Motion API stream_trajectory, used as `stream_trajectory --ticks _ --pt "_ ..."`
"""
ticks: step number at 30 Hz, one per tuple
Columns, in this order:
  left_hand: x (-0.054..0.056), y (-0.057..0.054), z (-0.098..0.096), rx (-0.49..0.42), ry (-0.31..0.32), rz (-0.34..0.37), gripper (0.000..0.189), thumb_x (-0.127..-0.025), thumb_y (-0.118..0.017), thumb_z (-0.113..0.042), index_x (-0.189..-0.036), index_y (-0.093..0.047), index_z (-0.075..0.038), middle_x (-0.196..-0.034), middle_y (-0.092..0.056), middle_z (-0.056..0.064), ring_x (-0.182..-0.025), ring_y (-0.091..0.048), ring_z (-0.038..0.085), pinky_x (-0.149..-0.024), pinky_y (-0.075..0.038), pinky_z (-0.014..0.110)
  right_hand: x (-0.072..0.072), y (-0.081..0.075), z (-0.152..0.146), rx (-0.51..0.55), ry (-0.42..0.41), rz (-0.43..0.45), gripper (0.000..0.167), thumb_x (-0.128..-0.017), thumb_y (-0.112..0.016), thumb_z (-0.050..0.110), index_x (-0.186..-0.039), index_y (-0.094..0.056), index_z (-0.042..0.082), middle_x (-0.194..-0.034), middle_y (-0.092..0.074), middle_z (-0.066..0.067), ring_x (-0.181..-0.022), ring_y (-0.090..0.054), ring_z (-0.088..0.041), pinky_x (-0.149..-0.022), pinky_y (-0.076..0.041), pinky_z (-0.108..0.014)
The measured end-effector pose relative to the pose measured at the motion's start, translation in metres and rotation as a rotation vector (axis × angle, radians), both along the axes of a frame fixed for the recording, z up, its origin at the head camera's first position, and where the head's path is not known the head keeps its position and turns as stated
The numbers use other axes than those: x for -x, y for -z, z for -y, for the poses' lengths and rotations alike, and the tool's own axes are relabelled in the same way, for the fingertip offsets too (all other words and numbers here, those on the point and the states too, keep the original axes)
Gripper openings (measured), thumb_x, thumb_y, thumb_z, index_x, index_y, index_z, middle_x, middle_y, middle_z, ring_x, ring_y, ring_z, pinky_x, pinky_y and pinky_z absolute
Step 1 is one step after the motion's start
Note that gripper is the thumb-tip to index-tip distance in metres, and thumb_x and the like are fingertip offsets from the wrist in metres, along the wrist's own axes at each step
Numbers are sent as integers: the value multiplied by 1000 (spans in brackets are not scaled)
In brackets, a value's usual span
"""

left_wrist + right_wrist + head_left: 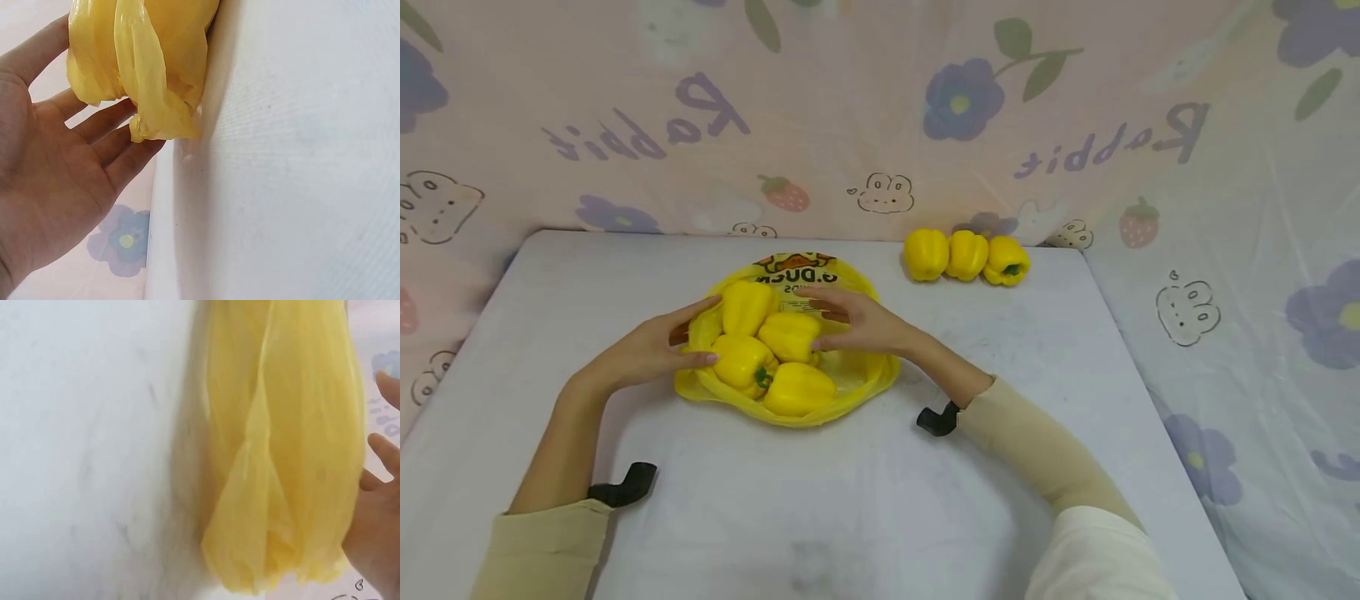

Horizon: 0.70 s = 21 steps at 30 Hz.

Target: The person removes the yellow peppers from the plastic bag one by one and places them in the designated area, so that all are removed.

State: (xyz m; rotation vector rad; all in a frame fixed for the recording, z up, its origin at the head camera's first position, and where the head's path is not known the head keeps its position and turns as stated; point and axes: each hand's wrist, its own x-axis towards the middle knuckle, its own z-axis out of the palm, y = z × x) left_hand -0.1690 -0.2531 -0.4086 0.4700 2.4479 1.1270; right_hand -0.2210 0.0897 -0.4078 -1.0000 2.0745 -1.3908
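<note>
A yellow plastic bag (857,375) lies spread open on the table, dark print on its far inner side. Inside are several yellow bell peppers (800,390), one showing a green stem. The left hand (651,352) rests against the bag's left side, its thumb by the nearest pepper; the left wrist view shows its fingers extended along the crumpled bag edge (150,87). Over the bag's right part hovers the right hand (868,323), fingers extended and thumb close to a pepper (790,336). In the right wrist view the bag wall (287,456) partly hides that hand.
Three more yellow bell peppers (967,255) sit in a row at the table's far edge, right of the bag. A patterned cloth (850,108) hangs behind the white table (820,508). Black wrist-worn pieces (625,485) stick out near both forearms.
</note>
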Motion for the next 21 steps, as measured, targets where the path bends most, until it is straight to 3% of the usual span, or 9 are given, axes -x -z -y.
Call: stream_trajectory --ticks 8,12,21 --pt "0 0 -3 -8 1 7 90 -91 -73 -36 -160 -19 -17 -161 -22 24 -141 -29 50 -111 -28 66 -3 7 13 -193 1 -87 83 -90 -75 33 -158 -29 22 -161 -31 4 -145 -33 -17 -116 -31 -29" --pt "0 -1 -3 0 0 6 90 -91 -73 -37 -160 -19 -16 -161 -22 24 -141 -28 49 -111 -27 66 -5 7 16 -302 3 -126 83 -90 -72 42 -158 -26 29 -161 -30 6 -145 -30 -12 -118 -26 -30" --pt "1 0 -1 13 -3 11 89 -91 -72 -38 -160 -19 -17 -160 -24 25 -139 -31 50 -109 -29 68 -3 1 21 -382 -22 -112 77 -90 -73 38 -156 -32 33 -159 -35 4 -138 -38 -14 -116 -30 -37"
